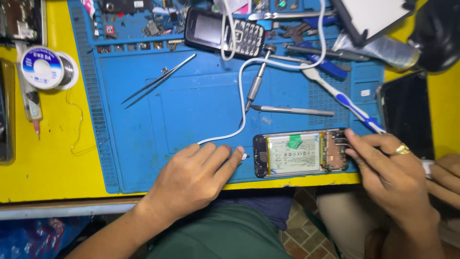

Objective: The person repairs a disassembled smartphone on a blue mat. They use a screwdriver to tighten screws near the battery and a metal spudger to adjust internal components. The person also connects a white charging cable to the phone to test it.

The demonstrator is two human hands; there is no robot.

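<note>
Opened phone (301,154): back cover off, pale battery and circuit board exposed, lying flat near the front edge of the blue work mat (191,115), which lies on the yellow table (48,158).

Right hand (390,170): reaches in from the right, ringed, fingers (357,144) drawn together over the phone's board end, touching it; whether they pinch a small tool I cannot tell.

Left hand (194,177): palm down on the mat just left of the phone, fingers loosely side by side, tips resting on the end of a white cable (241,91) by its plug.

Also on the mat: screwdriver (256,81), two tweezers (158,80) (292,111), toothbrush (342,98), keypad phone (225,32). Solder spool (45,68) at the table's left.

Another person's hand (445,175) at far right.
</note>
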